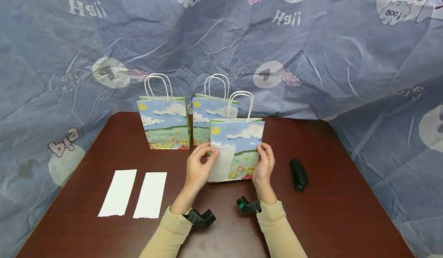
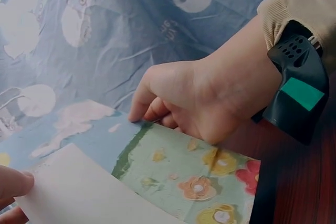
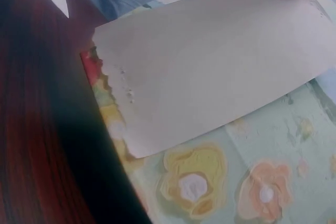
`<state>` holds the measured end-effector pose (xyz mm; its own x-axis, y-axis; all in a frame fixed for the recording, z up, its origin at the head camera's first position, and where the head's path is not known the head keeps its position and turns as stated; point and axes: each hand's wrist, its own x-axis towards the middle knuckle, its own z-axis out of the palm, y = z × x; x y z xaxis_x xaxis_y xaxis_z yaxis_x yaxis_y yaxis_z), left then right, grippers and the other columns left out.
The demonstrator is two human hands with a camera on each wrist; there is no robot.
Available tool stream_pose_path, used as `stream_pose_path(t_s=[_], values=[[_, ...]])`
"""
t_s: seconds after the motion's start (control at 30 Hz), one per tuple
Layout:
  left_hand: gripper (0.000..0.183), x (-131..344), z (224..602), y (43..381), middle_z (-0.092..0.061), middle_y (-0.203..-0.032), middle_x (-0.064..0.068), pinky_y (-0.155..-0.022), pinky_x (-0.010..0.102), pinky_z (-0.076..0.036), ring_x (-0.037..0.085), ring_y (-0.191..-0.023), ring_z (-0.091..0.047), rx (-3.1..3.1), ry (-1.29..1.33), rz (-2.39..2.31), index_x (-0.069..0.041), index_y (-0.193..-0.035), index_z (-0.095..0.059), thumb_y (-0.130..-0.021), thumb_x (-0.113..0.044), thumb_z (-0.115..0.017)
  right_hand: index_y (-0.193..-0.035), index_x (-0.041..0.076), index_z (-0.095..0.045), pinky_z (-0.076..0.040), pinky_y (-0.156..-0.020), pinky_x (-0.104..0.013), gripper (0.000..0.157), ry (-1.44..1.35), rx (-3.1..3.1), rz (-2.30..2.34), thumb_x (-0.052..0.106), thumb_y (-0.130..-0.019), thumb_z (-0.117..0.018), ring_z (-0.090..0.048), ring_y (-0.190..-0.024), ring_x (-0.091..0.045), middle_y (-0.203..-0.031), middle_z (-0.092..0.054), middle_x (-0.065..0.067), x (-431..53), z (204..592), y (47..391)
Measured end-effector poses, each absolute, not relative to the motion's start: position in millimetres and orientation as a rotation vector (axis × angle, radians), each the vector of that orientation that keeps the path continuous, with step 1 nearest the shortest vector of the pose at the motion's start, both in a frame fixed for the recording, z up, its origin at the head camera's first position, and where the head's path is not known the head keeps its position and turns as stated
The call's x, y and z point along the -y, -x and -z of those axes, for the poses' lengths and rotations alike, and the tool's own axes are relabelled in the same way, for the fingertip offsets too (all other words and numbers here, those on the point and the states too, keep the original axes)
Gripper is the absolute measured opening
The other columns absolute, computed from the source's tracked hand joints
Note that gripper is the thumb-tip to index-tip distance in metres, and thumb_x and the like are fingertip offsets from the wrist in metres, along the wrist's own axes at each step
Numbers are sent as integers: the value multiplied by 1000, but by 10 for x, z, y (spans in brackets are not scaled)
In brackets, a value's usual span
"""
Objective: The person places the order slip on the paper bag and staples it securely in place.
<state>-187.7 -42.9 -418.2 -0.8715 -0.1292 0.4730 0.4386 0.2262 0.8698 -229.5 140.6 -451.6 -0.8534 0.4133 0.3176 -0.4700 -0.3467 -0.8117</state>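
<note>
Both hands hold a paper gift bag with white twisted handles and a painted sky-and-flower meadow. The left hand pinches a white paper strip against the bag's left side, thumb in front and fingers behind. In the right wrist view the paper strip lies over the printed flowers, its torn edge close to the bag's bottom edge. At the bag's right edge the right hand grips with its thumb in front; in the left wrist view this hand has its fingers partly hidden behind the bag.
Two matching bags stand at the back, one on the left and one partly hidden behind the held bag. Two white paper strips lie on the table at left. A black stapler lies to the right.
</note>
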Motion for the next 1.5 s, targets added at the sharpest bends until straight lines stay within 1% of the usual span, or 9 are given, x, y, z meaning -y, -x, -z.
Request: stream_pose_path(t_s=[0.13, 0.23, 0.47, 0.77, 0.97, 1.07, 1.13, 1.23, 1.5], values=[[17, 441, 4156, 1912, -64, -110, 9, -67, 37, -48, 23, -106, -58, 2040, 293, 1617, -7, -97, -73, -88, -21, -68, -92, 11, -59, -37, -78, -24, 11, -95, 1380, -2206, 7, -97, -49, -47, -81, -11, -87, -50, 1, -1369, 4502, 2316], [16, 448, 4145, 1919, -65, -106, 8, -61, 35, -46, 22, -104, -58, 2037, 295, 1575, -8, -96, -73, -88, -21, -67, -92, 11, -58, -38, -78, -24, 10, -107, 1404, -2202, 8, -96, -50, -48, -82, -11, -87, -52, 1, -1334, 4494, 2307], [16, 458, 4167, 1909, -65, -106, 7, -57, 36, -42, 18, -82, -56, 2013, 293, 1562, -9, -94, -74, -89, -22, -67, -92, 11, -58, -38, -80, -25, 9, -187, 1429, -2161, 5, -95, -51, -49, -84, -11, -87, -53, 2, -1296, 4478, 2264], [9, 447, 4156, 1908, -61, -94, 13, -49, 27, -28, 20, -53, -34, 1946, 276, 1524, -4, -92, -73, -87, -10, -68, -99, 5, -57, -38, -73, -22, 11, -301, 1475, -2103, 0, -90, -53, -46, -77, -10, -86, -49, 0, -1264, 4396, 2198], [8, 408, 3906, 1750, -58, -91, 21, -48, 29, -28, 18, -52, -30, 1947, 263, 1511, 6, -90, -70, -85, 2, -66, -101, 4, -56, -40, -73, -22, 13, -318, 1508, -2091, -1, -90, -54, -48, -78, -10, -89, -50, -4, -1251, 4366, 2178], [8, 401, 3808, 1686, -58, -92, 21, -49, 30, -29, 22, -52, -32, 1945, 259, 1514, 7, -90, -69, -85, 3, -66, -102, 1, -56, -41, -72, -21, 13, -328, 1513, -2085, -2, -89, -53, -49, -78, -10, -89, -51, -4, -1253, 4358, 2178], [8, 404, 3801, 1683, -59, -93, 21, -50, 27, -28, 25, -60, -43, 1939, 263, 1513, 7, -90, -69, -84, 3, -66, -102, -1, -55, -42, -70, -21, 13, -332, 1523, -2081, -2, -89, -54, -50, -77, -10, -89, -53, -4, -1255, 4349, 2173], [8, 414, 3802, 1682, -60, -94, 22, -51, 25, -28, 33, -68, -50, 1928, 267, 1516, 6, -91, -70, -84, 2, -67, -103, -4, -55, -43, -67, -22, 14, -325, 1545, -2079, -3, -89, -53, -52, -77, -11, -90, -57, -2, -1251, 4324, 2156], [8, 449, 4062, 1848, -59, -92, 13, -49, 30, -30, 29, -60, -40, 1889, 290, 1499, -2, -92, -72, -85, -5, -69, -105, -17, -49, -44, -66, -21, 22, -407, 1591, -2006, -3, -89, -55, -54, -79, -11, -92, -58, -1, -1245, 4241, 2107]])
